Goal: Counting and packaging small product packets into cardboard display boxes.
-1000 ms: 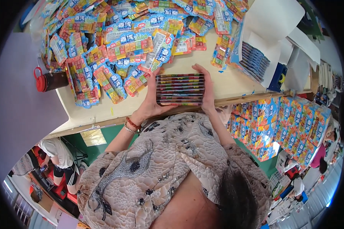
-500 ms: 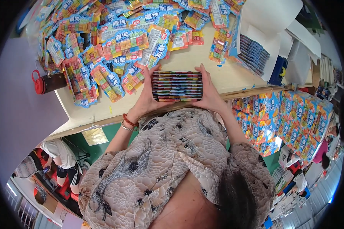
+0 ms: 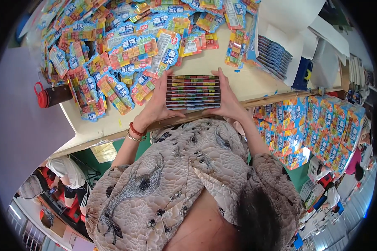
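Between my two hands is a neat stack of flat candy packs [image 3: 193, 93], seen edge-on, near the table's front edge. My left hand [image 3: 158, 100] grips its left end, with the thumb along the near side. At the right end my right hand [image 3: 227, 97] holds it the same way. A large heap of loose candy packs [image 3: 130, 50], blue, yellow and red, covers the table beyond and to the left of my left hand. To the right stands an open white box [image 3: 290, 44] with a row of packs [image 3: 274, 58] inside.
A dark bottle with a red cap [image 3: 53, 96] lies at the table's left edge. Next to the white box is a dark blue tape dispenser [image 3: 302, 74]. Stacked printed cartons [image 3: 310, 129] stand right of the table. A person [image 3: 69, 175] is at the lower left.
The stack has tipped a little in my hands, so more of the packs' coloured faces show. Both hands stay at its ends.
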{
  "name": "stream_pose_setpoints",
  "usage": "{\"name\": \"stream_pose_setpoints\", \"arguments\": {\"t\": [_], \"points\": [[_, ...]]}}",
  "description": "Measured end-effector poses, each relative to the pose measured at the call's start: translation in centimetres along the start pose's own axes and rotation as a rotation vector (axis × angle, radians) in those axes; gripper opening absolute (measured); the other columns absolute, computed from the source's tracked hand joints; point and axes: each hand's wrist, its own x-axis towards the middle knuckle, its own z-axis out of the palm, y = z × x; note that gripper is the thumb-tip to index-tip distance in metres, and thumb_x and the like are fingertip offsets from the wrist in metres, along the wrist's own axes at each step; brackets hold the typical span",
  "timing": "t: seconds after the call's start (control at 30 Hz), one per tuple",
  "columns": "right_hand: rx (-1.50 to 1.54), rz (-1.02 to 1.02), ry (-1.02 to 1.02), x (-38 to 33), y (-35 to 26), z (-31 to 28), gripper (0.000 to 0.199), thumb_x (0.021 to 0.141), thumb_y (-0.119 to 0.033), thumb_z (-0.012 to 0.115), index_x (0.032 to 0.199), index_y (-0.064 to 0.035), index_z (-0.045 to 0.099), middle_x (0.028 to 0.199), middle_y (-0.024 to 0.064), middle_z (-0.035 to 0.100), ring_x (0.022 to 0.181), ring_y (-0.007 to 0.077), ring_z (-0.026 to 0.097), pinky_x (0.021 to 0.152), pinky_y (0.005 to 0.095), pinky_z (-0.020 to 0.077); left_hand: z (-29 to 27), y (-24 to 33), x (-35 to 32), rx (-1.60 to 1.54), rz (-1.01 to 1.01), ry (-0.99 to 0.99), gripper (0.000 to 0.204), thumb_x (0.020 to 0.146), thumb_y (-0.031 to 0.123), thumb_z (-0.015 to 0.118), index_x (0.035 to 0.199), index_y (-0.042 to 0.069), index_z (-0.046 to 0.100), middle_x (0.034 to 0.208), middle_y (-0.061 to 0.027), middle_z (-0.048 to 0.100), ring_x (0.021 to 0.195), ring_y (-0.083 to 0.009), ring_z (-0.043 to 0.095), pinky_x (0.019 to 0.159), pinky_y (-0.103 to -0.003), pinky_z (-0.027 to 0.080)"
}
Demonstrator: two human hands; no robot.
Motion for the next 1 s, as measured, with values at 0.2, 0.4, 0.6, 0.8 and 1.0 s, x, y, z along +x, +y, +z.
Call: {"name": "stream_pose_setpoints", "arguments": {"t": [0.2,0.4,0.6,0.8,1.0], "points": [[0.264,0.023,-0.151,0.4,0.2,-3.0,0.134,0.057,-0.038,0.090,0.154,-0.0086,0.002,0.151,0.0171,0.030,0.140,0.0276,0.030,0.114,0.0409,0.0279,1.0,-0.7,-0.6,-0.132,-0.094,0.051,0.128,0.061,0.028,0.089,0.150,-0.001,0.002,0.148,-0.0218,0.027,0.134,-0.0375,0.032,0.112,-0.043,0.027],[0.649,0.195,-0.117,1.2,1.5,-3.9,0.102,0.071,-0.030,0.083,0.151,-0.0089,0.023,0.140,0.0135,0.048,0.133,0.0236,0.042,0.114,0.0384,0.0289,0.4,-0.1,0.1,-0.058,-0.076,0.014,0.128,0.061,0.028,0.089,0.151,0.001,0.002,0.150,-0.0209,0.027,0.137,-0.0373,0.029,0.113,-0.044,0.026],[0.629,0.146,-0.145,1.3,1.6,-4.0,0.096,0.074,-0.031,0.080,0.150,-0.0080,0.026,0.138,0.0142,0.050,0.132,0.0236,0.044,0.114,0.0382,0.0295,0.4,0.0,0.0,-0.066,-0.096,0.019,0.129,0.061,0.029,0.090,0.151,0.001,0.002,0.150,-0.0205,0.026,0.138,-0.0378,0.028,0.114,-0.045,0.024],[0.711,0.204,-0.130,1.4,1.9,-4.0,0.090,0.076,-0.033,0.078,0.148,-0.0058,0.030,0.138,0.0143,0.050,0.132,0.0228,0.043,0.114,0.0373,0.0285,0.4,0.1,0.1,-0.038,-0.081,0.023,0.128,0.061,0.029,0.089,0.151,0.001,0.003,0.151,-0.0205,0.026,0.139,-0.0372,0.027,0.114,-0.044,0.025],[0.691,0.187,-0.129,1.4,2.1,-3.9,0.083,0.080,-0.031,0.076,0.146,-0.0050,0.034,0.137,0.0137,0.051,0.131,0.0216,0.045,0.114,0.0361,0.0292,0.4,0.1,0.1,-0.033,-0.077,0.031,0.128,0.061,0.029,0.089,0.151,0.001,0.003,0.151,-0.0208,0.026,0.139,-0.0371,0.027,0.114,-0.044,0.025]]}}
